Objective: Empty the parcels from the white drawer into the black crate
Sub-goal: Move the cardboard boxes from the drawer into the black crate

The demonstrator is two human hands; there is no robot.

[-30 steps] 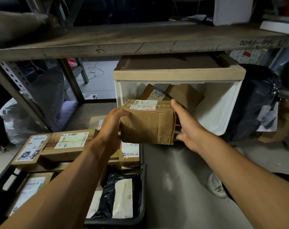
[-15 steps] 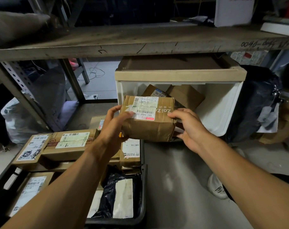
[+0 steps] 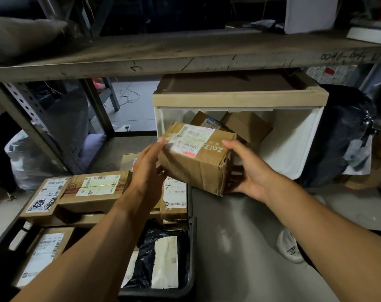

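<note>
Our left hand (image 3: 147, 168) and right hand (image 3: 249, 171) grip cardboard box (image 3: 196, 158) between them, in air before white drawer (image 3: 294, 149); more parcels inside. Black crate (image 3: 190, 247) lower left, nearly full.

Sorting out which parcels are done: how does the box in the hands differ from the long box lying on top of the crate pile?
The held box is blocky, tilted, in the air between the left hand and right hand. The long box is flatter, lying level on the pile in the crate, untouched. Both are brown cardboard with white labels.
</note>
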